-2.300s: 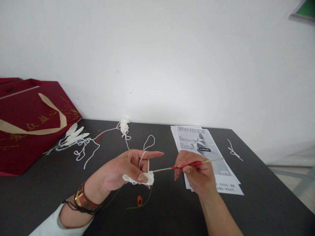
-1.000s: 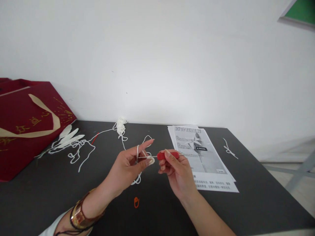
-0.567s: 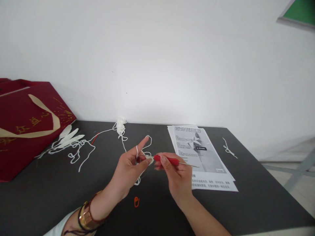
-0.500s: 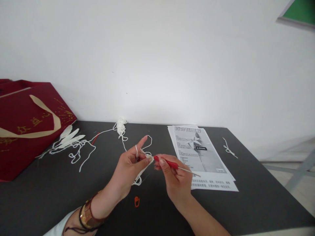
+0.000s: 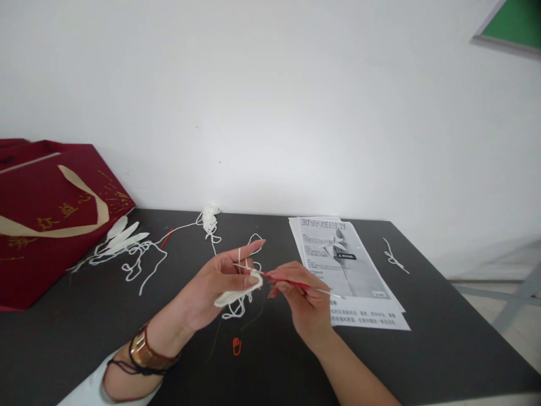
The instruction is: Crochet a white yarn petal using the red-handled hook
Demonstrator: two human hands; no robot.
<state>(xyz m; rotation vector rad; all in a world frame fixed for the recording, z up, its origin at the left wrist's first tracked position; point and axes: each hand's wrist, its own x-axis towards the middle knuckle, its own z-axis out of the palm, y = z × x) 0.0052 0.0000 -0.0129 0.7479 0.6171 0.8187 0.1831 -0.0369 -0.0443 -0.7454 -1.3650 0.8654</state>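
Note:
A small white crochet piece is pinched between the thumb and fingers of my left hand. White yarn wraps round that hand's raised index finger and loops near its tip. My right hand grips a red-handled crochet hook, whose metal shaft sticks out to the right. The hook's working end meets the upper right edge of the crochet piece; its exact tip is too small to make out. Below the hands, an orange stitch marker lies on the dark table.
At the back lies a bundle of white yarn. White petal-shaped pieces with loose tails and a thin red stick lie to the left, beside a dark red bag. Printed sheets and a short knotted yarn lie right.
My left hand has turned, its index finger now pointing more to the right and showing more of the crochet piece. The hook in my right hand has tilted flatter.

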